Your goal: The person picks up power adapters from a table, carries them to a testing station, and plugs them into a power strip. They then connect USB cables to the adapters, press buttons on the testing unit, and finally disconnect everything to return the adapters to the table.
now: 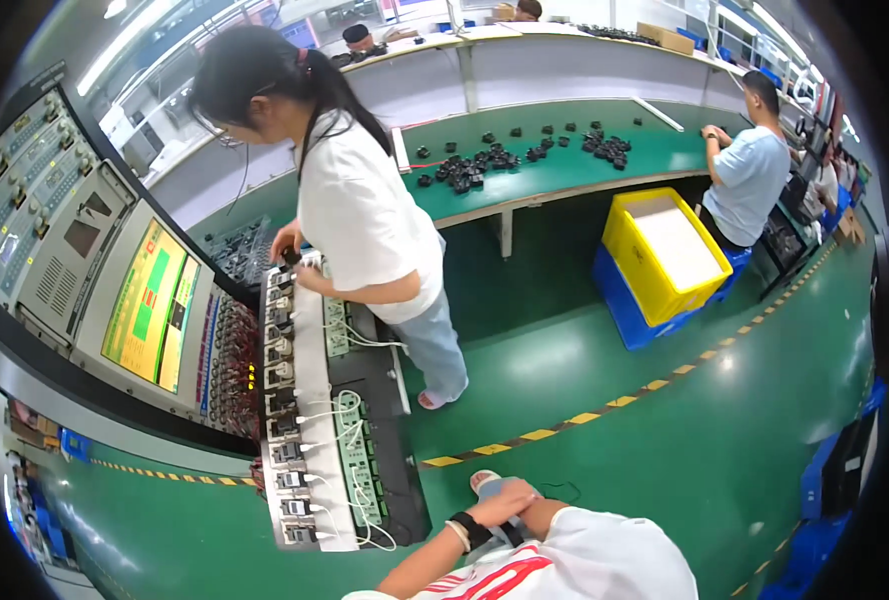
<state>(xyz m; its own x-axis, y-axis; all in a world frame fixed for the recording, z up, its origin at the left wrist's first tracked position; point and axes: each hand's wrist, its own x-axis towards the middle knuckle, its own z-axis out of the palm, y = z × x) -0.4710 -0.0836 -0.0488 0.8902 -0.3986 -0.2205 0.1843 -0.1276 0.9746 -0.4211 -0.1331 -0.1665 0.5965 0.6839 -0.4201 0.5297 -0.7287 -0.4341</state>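
Note:
My left hand [505, 502] rests across my right forearm [545, 515] close to my body, just below the bench's near end. A black band [473, 532] circles my left wrist. The left fingers blend together, so whether they are curled or flat is unclear. My right hand is mostly hidden beneath the left one. Nothing held shows at either hand. Nearest to them is a test bench [405, 495] with a row of small black-and-white plug-in units [293, 480], green circuit boards [353, 425] and white cables [323, 478].
A co-worker [365, 190] bends over the bench's far end, hands on a small black part [291, 257]. A rack with a lit screen [155, 310] stands left. Black parts [475, 165] lie on a green table [555, 180]; another person [755, 165] sits by a yellow crate [640, 255].

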